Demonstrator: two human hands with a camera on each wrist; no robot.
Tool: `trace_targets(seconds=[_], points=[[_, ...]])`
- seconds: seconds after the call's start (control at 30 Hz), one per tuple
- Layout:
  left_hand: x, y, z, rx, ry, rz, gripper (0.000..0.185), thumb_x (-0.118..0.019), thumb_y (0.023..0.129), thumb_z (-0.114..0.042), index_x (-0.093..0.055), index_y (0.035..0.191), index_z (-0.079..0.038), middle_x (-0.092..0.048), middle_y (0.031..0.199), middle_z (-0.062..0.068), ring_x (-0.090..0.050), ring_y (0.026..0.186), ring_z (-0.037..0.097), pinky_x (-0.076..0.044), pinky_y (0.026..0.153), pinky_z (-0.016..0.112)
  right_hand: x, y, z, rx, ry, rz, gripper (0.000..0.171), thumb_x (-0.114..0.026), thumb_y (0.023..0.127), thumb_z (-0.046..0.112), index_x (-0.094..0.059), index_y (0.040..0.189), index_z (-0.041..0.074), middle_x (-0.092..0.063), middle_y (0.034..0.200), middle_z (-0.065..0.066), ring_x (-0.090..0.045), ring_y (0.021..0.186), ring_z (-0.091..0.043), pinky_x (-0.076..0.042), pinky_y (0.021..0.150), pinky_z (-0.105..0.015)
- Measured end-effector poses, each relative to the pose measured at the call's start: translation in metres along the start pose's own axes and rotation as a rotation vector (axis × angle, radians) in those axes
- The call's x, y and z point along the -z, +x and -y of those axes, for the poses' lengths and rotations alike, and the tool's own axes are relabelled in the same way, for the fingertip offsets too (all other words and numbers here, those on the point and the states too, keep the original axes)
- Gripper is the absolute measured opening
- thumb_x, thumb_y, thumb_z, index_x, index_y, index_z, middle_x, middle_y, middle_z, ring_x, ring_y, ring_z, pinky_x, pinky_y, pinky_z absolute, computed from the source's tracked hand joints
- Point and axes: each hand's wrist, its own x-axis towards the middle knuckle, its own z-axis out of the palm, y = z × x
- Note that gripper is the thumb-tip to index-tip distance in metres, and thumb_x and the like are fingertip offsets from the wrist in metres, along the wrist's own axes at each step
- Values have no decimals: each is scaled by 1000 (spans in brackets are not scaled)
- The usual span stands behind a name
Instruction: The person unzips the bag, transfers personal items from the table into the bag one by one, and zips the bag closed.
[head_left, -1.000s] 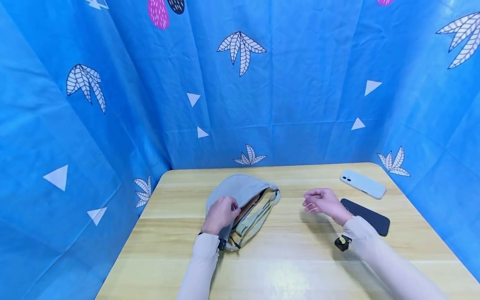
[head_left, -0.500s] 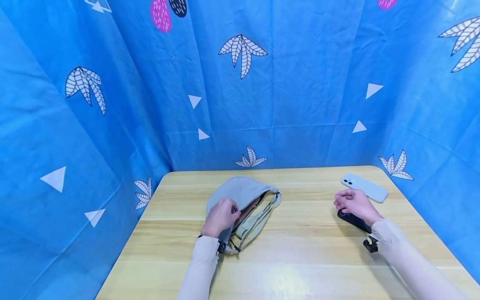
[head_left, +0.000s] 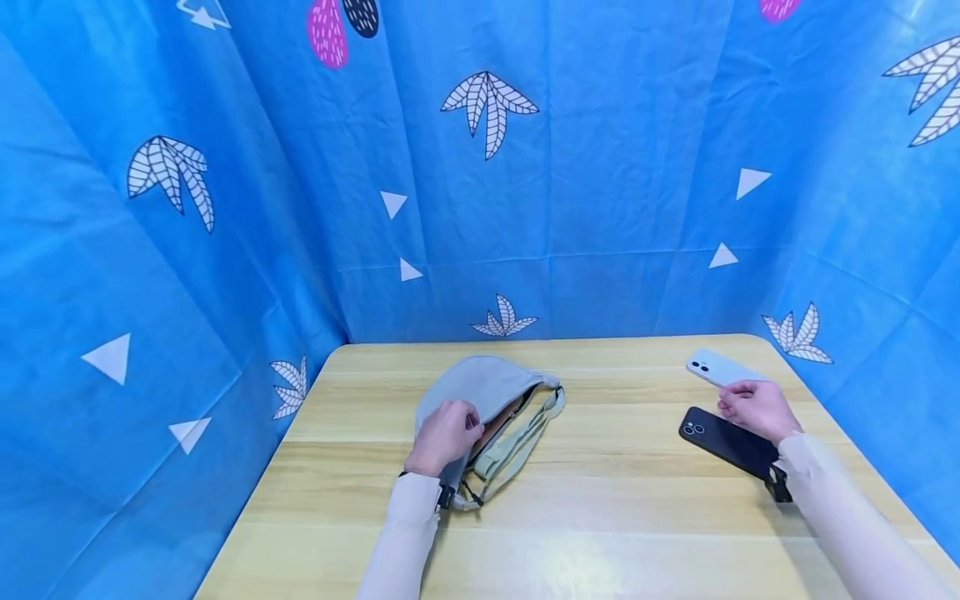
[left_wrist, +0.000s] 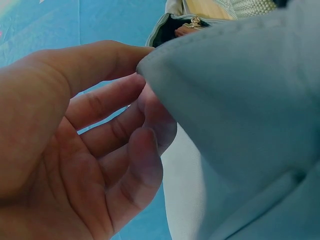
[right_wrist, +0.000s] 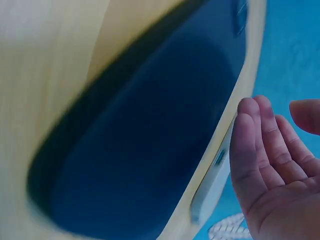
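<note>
A pale grey-green crossbody bag [head_left: 480, 385] lies on the wooden table [head_left: 600, 517] with its zip open and strap folded beside it. My left hand [head_left: 447, 433] grips the bag's near edge. In the left wrist view my left hand [left_wrist: 100, 145] pinches the bag fabric [left_wrist: 240, 130] between thumb and fingers. My right hand [head_left: 752, 407] hovers at the table's right, fingers loosely bent, at the near end of a white phone [head_left: 716, 367] and above a dark phone [head_left: 723, 440]. The right wrist view shows its fingers [right_wrist: 255, 150] beside the white phone's edge [right_wrist: 212, 187], holding nothing, with the dark phone [right_wrist: 150, 150] below.
Blue printed cloth [head_left: 570, 183] walls the table at the back and on both sides. Bare wood lies between the bag and the phones and along the front edge.
My right hand has moved right, from mid-table to the phones, and now sits at the white phone's near end. The left hand has kept its hold on the bag.
</note>
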Motion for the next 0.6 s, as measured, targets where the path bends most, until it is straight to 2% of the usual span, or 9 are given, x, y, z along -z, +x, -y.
trace_targets(seconds=[0.17, 0.3, 0.47, 0.6], points=[[2, 0, -2, 0, -5, -4, 8, -74, 94, -14, -76, 87, -11, -75, 83, 2, -60, 64, 7, -52, 62, 27, 14, 0, -10, 5, -182, -85, 37, -54, 102, 18, -65, 115, -16, -77, 89, -14, -66, 71, -9, -54, 63, -25], [2, 0, -2, -2, -4, -6, 8, -74, 93, -14, -77, 87, -11, -75, 83, 3, -61, 64, 7, -52, 61, 26, 23, 3, -18, 21, -317, -171, 34, -58, 97, 22, -72, 106, -8, -75, 89, -17, -61, 74, -15, -46, 66, -28], [1, -1, -1, 1, -3, -6, 9, -74, 93, -14, -77, 86, -11, -74, 82, 2, -59, 63, 6, -51, 60, 25, 30, 9, -27, 13, -335, -207, 35, -59, 96, 23, -73, 104, -8, -73, 99, -26, -63, 79, -25, -45, 66, -29], [1, -1, -1, -1, -2, -10, 9, -74, 93, -14, -76, 85, -11, -74, 81, 2, -59, 63, 6, -51, 60, 25, 32, 11, -33, 14, -339, -219, 36, -60, 96, 23, -71, 103, -11, -71, 100, -29, -62, 80, -29, -44, 64, -28]])
